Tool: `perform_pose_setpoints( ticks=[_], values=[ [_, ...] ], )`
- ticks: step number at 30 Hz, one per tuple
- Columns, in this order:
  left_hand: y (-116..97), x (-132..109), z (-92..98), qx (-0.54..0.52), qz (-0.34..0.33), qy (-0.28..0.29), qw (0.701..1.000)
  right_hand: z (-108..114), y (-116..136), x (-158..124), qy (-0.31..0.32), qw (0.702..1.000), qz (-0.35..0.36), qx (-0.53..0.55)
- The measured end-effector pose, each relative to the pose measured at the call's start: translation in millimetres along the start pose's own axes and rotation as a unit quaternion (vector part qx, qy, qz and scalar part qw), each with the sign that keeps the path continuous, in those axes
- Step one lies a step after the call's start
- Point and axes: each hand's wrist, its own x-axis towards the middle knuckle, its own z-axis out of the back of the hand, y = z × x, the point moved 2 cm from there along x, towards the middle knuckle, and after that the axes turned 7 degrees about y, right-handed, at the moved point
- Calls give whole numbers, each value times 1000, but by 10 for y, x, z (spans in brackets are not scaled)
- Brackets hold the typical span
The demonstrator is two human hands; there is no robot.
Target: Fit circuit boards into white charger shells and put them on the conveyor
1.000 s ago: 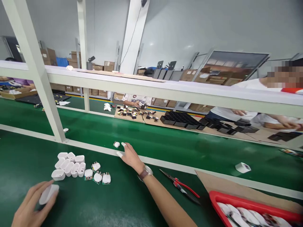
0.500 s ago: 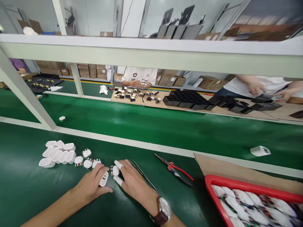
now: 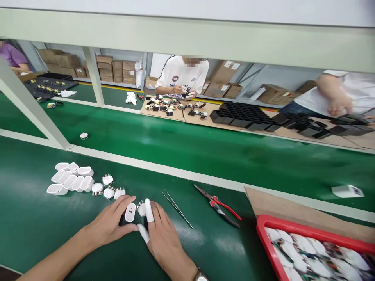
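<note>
My left hand [image 3: 113, 218] curls its index finger and thumb around a white plastic charger housing [image 3: 130, 212], whose end with small dark slots faces me. Just to the right, my right hand [image 3: 164, 234] wears white finger cots on the index finger and thumb. Those two fingers are at a small white-topped circuit board [image 3: 141, 209], and the index finger covers part of it. The housing and the board are close together but apart. Left of my hands are several similar boards [image 3: 108, 192] and a cluster of white housings [image 3: 70, 180].
Tweezers [image 3: 177, 208] and red-handled long-nose pliers [image 3: 217, 205] lie to the right. A red tray [image 3: 263, 230] holds many white-topped boards at the lower right. Past the pale rail [image 3: 175, 168] is a green belt [image 3: 181, 140] with a white housing [image 3: 347, 191]. Co-workers sit across it.
The view has tilted down. The circuit board at my right hand has turned a little and shifted slightly towards me. My left hand keeps the housing. The belt's loose pieces have drifted right.
</note>
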Motion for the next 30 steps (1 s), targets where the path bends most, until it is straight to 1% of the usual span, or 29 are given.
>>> perform_pose_setpoints(
  ticks=[4,10,12,16,20,22,25,27,30],
  values=[
    [11,-40,42,-15,10,-2,1000,32,-33,0,-26,1000,-11,12],
    [0,-79,74,3,0,-18,1000,73,-60,99,-11,1000,-12,20],
    [-9,-81,68,7,-2,-20,1000,87,-57,114,-15,1000,-10,25],
    [-35,-84,79,9,-6,-29,1000,119,-79,109,-30,996,-23,76],
    [-56,-89,112,-13,6,-29,999,167,-139,118,-42,991,11,128],
    [-53,-95,103,-35,11,-19,999,220,-169,130,-59,983,9,173],
    [-26,-102,49,-66,11,-19,998,370,-168,136,-114,964,-10,242],
    [-3,-101,6,-81,2,-30,996,487,-122,129,-139,955,9,263],
    [9,-96,-25,-91,-30,-53,994,602,-36,113,-141,957,60,247]
  ],
)
